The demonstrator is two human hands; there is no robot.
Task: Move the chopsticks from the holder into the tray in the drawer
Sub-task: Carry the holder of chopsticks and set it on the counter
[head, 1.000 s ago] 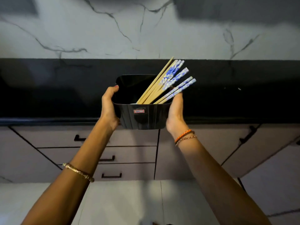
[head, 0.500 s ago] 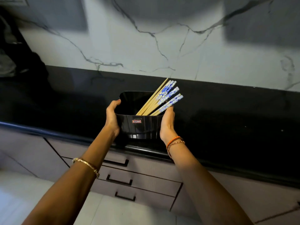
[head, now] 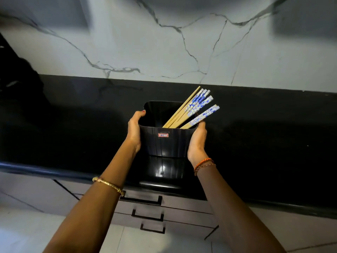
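Black counter point(head: 73, 125), hands point(head: 134, 130) flanking holder point(head: 165, 143)

A small white sticker point(head: 163, 135) with a red border is showing on the near wall of the black holder point(head: 165, 143), just under its rim, a little above the middle of the frame. A dark mark like the figure 6 is sitting at the sticker's left end, though it is too small to read for sure, and the remaining print is blurring out. Nothing else in view is carrying readable text.
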